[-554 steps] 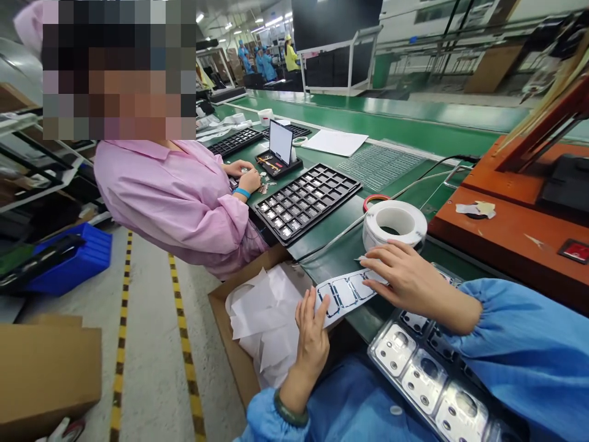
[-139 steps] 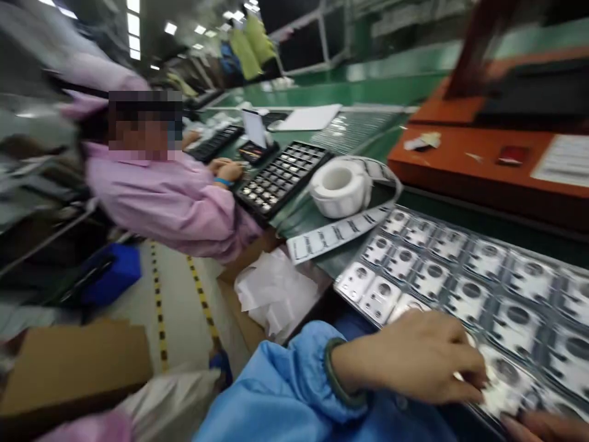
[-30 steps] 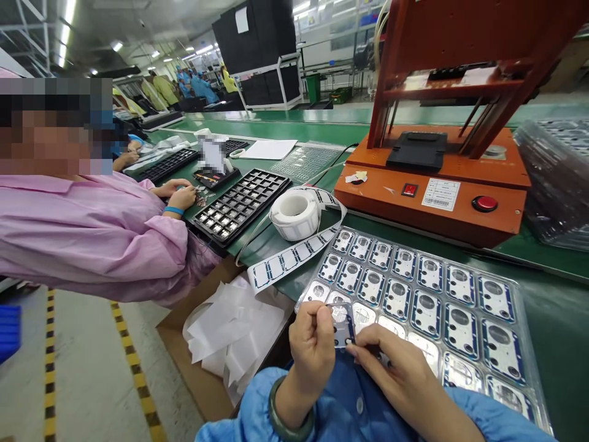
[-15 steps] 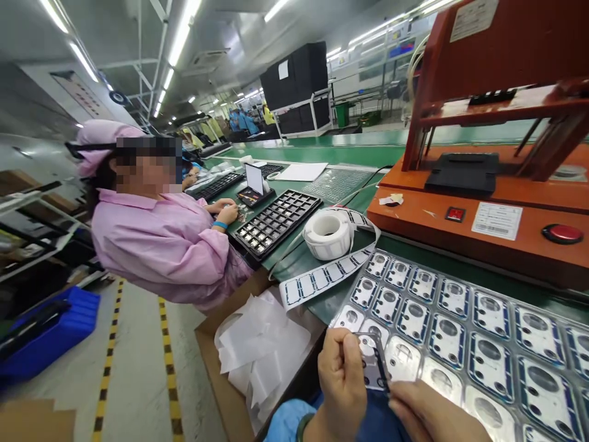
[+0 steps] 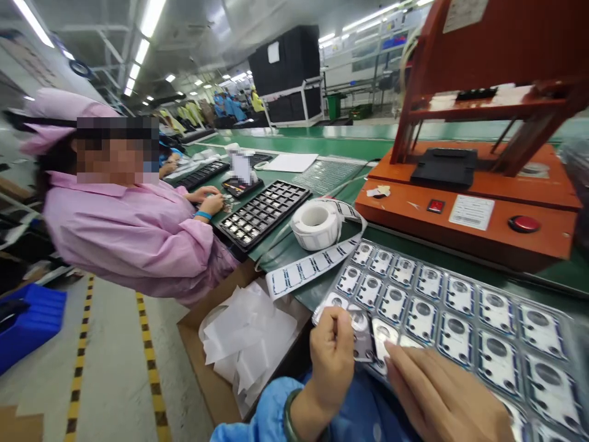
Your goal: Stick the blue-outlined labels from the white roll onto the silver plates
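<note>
My left hand (image 5: 330, 359) pinches a small metal plate (image 5: 362, 337) between thumb and fingertips. The plate has a dark border and a round opening near its top, and it is held over the corner of a clear plastic tray (image 5: 568, 325). To its right, my right hand (image 5: 442, 390) stretches out flat over the tray, fingertips by a bright plate in a pocket. Its thumb is hidden. Rows of similar silver plates fill the pockets, many with blue edging.
A roll of labels (image 5: 316, 224) trails a strip along the green bench. An orange press (image 5: 469, 202) stands behind the tray. At left, a person in pink (image 5: 133, 233) works by a black compartment tray (image 5: 264, 215). A cardboard box (image 5: 202, 353) holds white backing paper (image 5: 251, 344).
My right hand has let go of the plate's edge and moved right, fingers now straightened over the tray. My left hand keeps its pinch. The view has shifted slightly.
</note>
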The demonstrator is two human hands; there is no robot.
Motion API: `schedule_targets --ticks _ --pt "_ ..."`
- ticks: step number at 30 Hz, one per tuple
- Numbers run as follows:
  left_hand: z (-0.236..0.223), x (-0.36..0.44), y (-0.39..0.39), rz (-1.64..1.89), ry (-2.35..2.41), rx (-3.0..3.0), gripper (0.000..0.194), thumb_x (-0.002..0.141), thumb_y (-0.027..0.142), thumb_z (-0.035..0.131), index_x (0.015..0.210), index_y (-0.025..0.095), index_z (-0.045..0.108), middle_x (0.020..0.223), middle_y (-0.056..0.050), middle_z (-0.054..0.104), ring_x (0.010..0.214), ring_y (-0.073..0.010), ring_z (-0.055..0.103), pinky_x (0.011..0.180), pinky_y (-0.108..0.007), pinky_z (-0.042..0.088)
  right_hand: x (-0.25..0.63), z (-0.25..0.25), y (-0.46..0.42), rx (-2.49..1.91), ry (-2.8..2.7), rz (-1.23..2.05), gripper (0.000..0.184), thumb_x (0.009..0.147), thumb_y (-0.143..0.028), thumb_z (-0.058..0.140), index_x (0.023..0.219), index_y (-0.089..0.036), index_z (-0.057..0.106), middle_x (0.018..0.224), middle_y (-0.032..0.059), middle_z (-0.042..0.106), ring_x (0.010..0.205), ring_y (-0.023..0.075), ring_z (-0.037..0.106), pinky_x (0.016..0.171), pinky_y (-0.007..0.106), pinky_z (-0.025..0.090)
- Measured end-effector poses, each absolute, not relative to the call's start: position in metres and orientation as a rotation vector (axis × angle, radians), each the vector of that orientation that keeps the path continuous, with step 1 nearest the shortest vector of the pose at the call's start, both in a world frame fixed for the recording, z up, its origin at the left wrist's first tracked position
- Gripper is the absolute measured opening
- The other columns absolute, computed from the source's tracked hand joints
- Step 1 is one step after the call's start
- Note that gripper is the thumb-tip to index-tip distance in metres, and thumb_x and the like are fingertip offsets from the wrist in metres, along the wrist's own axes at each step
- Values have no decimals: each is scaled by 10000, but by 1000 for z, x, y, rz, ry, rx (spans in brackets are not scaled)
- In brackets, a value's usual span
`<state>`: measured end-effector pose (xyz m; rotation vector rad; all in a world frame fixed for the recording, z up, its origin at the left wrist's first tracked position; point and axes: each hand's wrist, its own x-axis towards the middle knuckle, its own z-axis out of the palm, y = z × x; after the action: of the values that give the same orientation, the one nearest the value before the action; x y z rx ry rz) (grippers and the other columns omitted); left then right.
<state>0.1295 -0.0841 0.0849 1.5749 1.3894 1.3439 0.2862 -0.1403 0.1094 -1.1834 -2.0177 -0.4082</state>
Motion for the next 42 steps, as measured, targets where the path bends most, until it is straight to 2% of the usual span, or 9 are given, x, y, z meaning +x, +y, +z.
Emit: schedule_targets --ticks 3,5,9,15,20,24,27,38,42 --pt "91 132 -78 1374 1431 1539 261 922 342 443 737 183 534 624 24 518 572 -106 486 557 -203 399 285 110 -143 -1340 -1822 -287 230 878 -133 594 1107 -117 602 844 82 713 707 174 669 658 276 484" --pt "95 135 -75 1381 1415 1509 262 919 357 447 736 187 525 606 34 500 541 -100 463 518 -199 383 279 110 -144 -1404 -1670 -4 156 906 -147 545 1046 -149 611 849 68 703 741 158 669 679 256 509" --pt "98 141 -75 1375 1369 1480 272 913 376 455 723 190 515 568 47 461 492 -93 420 467 -195 362 265 108 -140 -1487 -1345 655 162 914 -298 540 992 -186 628 831 40 687 647 131 666 562 218 535" --pt "95 146 -75 1345 1365 1461 270 912 382 459 732 189 520 566 50 449 480 -87 399 454 -194 345 258 108 -134 -1432 -1018 1222 306 890 -450 532 748 -181 571 552 -21 591 454 119 617 484 212 516" --pt "96 146 -77 1291 1326 1430 294 903 403 471 713 185 522 567 46 459 480 -85 405 451 -193 346 261 110 -132 -1435 -1005 1207 305 868 -462 556 749 -182 569 549 -24 588 494 115 614 526 212 507" --pt "98 149 -80 1191 1251 1457 305 892 406 487 692 179 525 546 50 450 470 -81 411 447 -188 356 264 111 -126 -1396 -876 1221 341 818 -524 588 815 -184 575 520 -54 539 415 98 539 425 204 468" --pt "96 150 -81 1135 1210 1486 303 892 399 486 690 177 521 528 55 432 465 -78 401 446 -185 358 267 111 -124 -1408 -817 1226 332 832 -506 582 752 -185 549 454 -75 479 345 80 468 368 190 406" --pt "89 153 -80 973 1131 1490 300 897 393 471 686 183 508 503 72 382 413 -69 347 411 -189 321 273 108 -118 -1443 -887 1093 355 844 -457 564 622 -197 466 486 -74 387 406 70 388 381 192 309" --pt "87 152 -79 978 1103 1517 301 894 389 471 678 184 507 496 69 399 412 -72 358 406 -190 311 274 108 -117 -1420 -880 1121 353 845 -473 564 646 -191 487 498 -68 404 418 74 395 387 195 316"
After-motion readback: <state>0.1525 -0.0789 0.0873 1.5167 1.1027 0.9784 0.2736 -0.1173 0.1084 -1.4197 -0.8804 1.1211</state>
